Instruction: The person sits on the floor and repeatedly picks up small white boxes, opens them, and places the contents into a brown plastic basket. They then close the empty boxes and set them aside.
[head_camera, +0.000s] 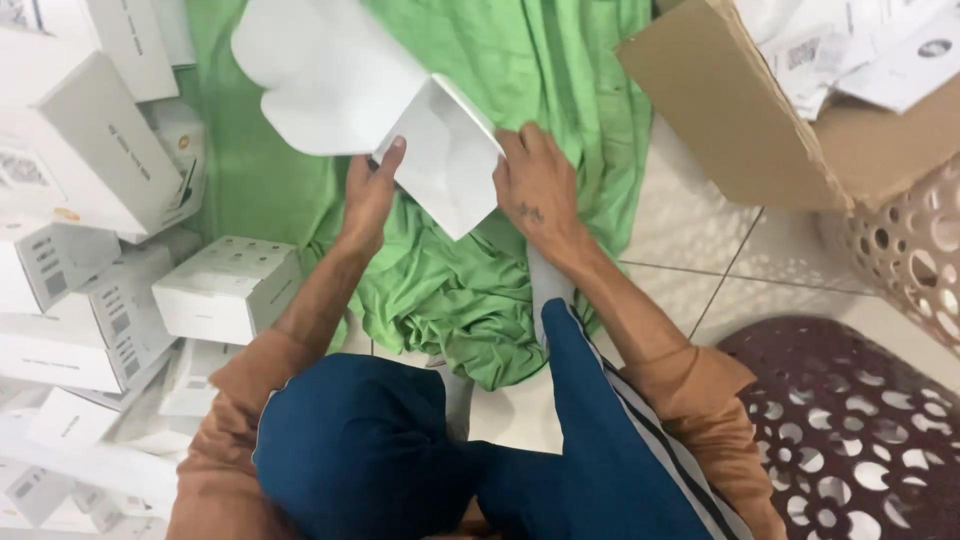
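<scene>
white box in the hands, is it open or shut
Open. The white box has its big lid flap swung up and away, showing the inside wall, while the left hand and right hand grip its sides.

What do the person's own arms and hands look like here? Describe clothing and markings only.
Both forearms are bare, with orange-brown sleeves pushed up near the elbows. The right hand carries a small dark tattoo on its back. The left hand shows no ring, glove or marking. Neither wrist bears a watch or band.

Right hand's (537, 190) fingertips were hidden behind the white box (445, 155). Above them, the box's flap (325, 75) blurred, cut off by the top edge.
</scene>
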